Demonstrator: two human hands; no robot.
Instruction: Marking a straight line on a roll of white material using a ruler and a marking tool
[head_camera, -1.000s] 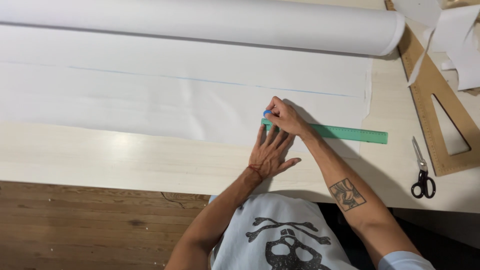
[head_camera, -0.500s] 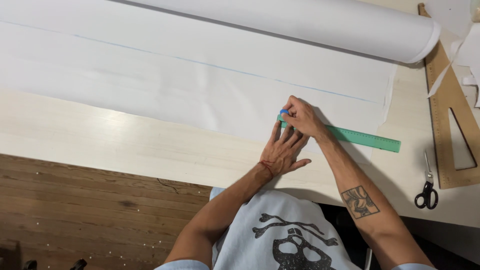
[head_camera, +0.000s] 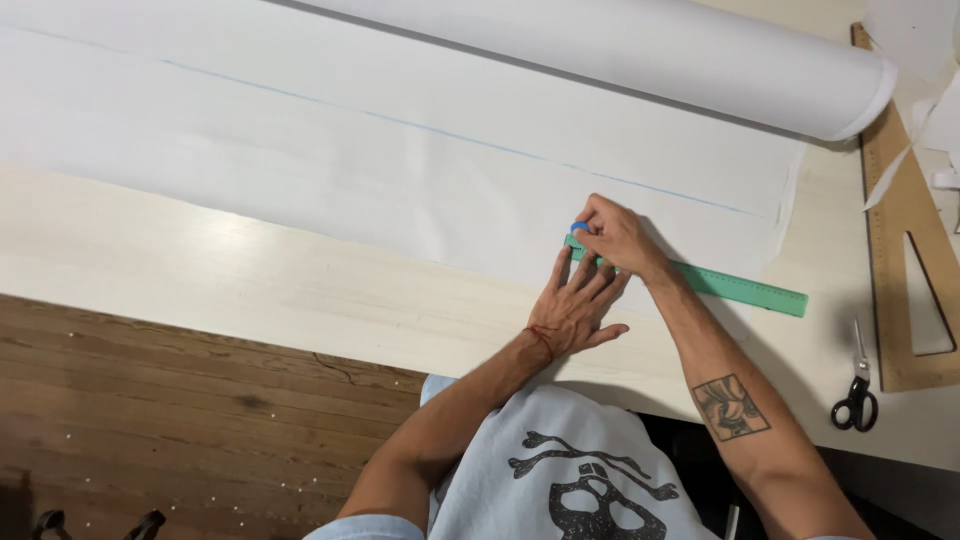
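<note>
Closest to the person, the left hand (head_camera: 578, 305) lies flat with its fingers spread. It presses down on the near end of a green ruler (head_camera: 735, 286), so it is pushing, not gripping. The ruler lies on the white sheet (head_camera: 400, 190), right by the sheet's near edge, and it runs off to the right.

Just past that, the right hand (head_camera: 612, 232) is pinched shut around a small blue marker (head_camera: 579, 227). The tip of the marker sits at the left end of the ruler, touching the sheet.

I think the marking work is partly done. One long thin blue line (head_camera: 420, 127) already runs across the sheet, farther up. No new line shows along the ruler yet, so that mark looks only just begun.

Off to the right, black scissors (head_camera: 856, 400) lie on the pale desk (head_camera: 250, 290), untouched, near a wooden triangle (head_camera: 905, 270).

Farthest away, the big white roll (head_camera: 650, 55) rests at the back of the desk, and the sheet comes out from it.
</note>
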